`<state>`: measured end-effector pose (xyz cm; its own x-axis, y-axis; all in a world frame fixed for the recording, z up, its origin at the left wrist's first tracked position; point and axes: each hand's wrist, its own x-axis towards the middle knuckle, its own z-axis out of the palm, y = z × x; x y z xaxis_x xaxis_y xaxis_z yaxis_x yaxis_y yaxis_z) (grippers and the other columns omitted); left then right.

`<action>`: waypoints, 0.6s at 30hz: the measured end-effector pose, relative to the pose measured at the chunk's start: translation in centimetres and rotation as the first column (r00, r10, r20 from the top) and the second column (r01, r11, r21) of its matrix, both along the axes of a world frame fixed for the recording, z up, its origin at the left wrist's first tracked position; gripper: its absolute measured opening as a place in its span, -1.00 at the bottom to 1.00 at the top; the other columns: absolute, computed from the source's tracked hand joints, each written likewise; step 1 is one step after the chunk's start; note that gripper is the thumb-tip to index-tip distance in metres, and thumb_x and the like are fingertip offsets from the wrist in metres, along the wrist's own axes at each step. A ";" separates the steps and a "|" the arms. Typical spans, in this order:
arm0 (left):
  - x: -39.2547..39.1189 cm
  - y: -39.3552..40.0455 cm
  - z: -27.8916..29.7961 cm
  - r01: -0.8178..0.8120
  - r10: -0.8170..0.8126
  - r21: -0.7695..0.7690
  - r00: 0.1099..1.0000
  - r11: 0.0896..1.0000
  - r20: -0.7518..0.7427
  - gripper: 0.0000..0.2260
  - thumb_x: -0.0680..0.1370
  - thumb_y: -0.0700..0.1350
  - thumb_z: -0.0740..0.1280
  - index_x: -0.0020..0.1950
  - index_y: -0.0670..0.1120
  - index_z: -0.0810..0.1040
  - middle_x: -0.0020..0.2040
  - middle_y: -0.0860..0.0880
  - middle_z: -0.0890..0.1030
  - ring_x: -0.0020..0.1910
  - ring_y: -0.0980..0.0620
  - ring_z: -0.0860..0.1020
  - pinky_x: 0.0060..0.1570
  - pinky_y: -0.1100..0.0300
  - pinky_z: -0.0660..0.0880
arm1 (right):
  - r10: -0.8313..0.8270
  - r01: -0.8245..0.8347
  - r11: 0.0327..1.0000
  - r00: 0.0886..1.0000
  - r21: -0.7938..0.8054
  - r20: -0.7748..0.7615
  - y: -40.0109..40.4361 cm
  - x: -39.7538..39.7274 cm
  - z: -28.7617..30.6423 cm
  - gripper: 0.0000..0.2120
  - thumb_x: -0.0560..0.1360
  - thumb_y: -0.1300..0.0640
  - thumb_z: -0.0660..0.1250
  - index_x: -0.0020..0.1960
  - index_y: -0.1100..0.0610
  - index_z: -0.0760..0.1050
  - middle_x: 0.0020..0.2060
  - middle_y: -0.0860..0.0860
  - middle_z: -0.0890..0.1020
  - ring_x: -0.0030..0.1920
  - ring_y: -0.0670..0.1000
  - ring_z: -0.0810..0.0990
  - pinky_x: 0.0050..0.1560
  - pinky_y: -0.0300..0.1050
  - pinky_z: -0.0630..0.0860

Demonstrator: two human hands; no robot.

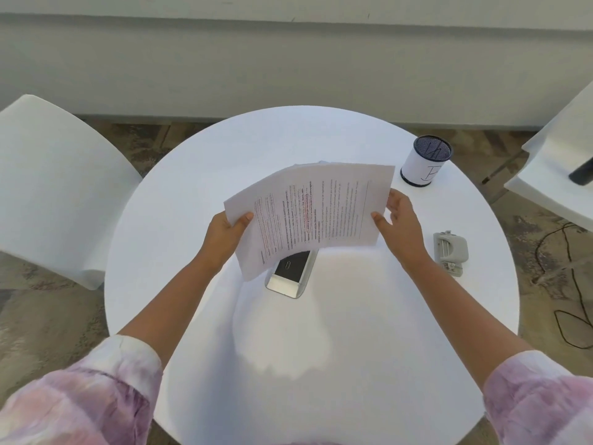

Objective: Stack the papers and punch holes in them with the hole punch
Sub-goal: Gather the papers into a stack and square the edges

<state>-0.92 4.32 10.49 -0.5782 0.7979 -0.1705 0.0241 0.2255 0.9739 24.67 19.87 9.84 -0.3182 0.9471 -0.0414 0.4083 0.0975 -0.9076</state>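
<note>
Left hand (226, 239) and right hand (399, 224): each grip pinched on papers (308, 213), seemingly lifted off table (353, 332).

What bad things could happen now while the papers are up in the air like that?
1. The papers are pinched only at their side edges by the left hand and right hand and already bow, so sheets might slip or crease.
2. A phone-like device lies right under them; setting the stack down there could leave it uneven.
3. The hole punch sits near the table edge, so a careless reach might knock it off.
</note>
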 end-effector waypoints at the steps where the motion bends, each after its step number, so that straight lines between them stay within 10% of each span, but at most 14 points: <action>1: 0.0 0.1 0.0 -0.018 0.018 -0.001 1.000 1.000 0.019 -0.85 0.57 -0.13 0.24 0.09 -0.11 0.54 -0.03 -0.03 0.61 -0.07 -0.01 0.57 -0.04 0.14 0.51 | -0.032 0.032 0.999 0.999 0.017 -0.009 -0.3 0.0 -0.1 -0.49 0.49 0.22 0.30 0.38 0.10 0.23 0.34 0.03 0.42 0.36 -0.02 0.37 0.29 -0.21 0.26; 6: 1.0 0.2 -0.8 -0.184 0.175 -0.003 0.933 0.983 0.314 -0.79 0.56 -0.13 0.25 0.20 -0.06 0.46 -0.02 0.04 0.59 -0.02 -0.01 0.56 -0.09 0.06 0.53 | -0.126 0.121 0.990 0.989 0.071 0.074 -2.6 -0.7 -1.2 -0.41 0.50 0.24 0.27 0.44 0.18 0.10 0.37 0.14 0.33 0.39 0.05 0.31 0.28 -0.20 0.22; 12: 4.8 -0.5 -2.6 -0.275 0.217 0.003 0.763 0.961 0.608 -0.65 0.57 -0.16 0.23 0.36 -0.09 0.39 0.22 -0.06 0.54 0.15 -0.05 0.53 -0.08 0.11 0.56 | -0.199 0.053 0.725 0.971 -0.686 -0.134 -3.9 -2.5 -1.8 -0.45 0.53 0.04 0.27 0.41 0.24 0.19 0.21 0.15 0.50 0.11 0.11 0.58 0.11 -0.06 0.53; 18: 8.0 -1.3 -4.2 -0.315 0.271 -0.059 0.688 0.947 0.673 -0.69 0.55 -0.23 0.25 0.30 -0.16 0.44 0.24 -0.11 0.54 0.16 -0.09 0.54 0.15 -0.12 0.50 | -0.183 0.077 0.795 0.976 -0.601 -0.116 -4.1 -2.7 -2.0 -0.70 0.49 0.36 0.17 0.21 0.20 0.38 0.11 0.13 0.57 0.06 0.12 0.58 -0.04 -0.03 0.55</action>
<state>7.11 3.00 6.30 -0.5378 0.6283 -0.5621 -0.6908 0.0538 0.7211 21.96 15.77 7.84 -0.2457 0.7874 -0.5654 0.2223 -0.5219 -0.8235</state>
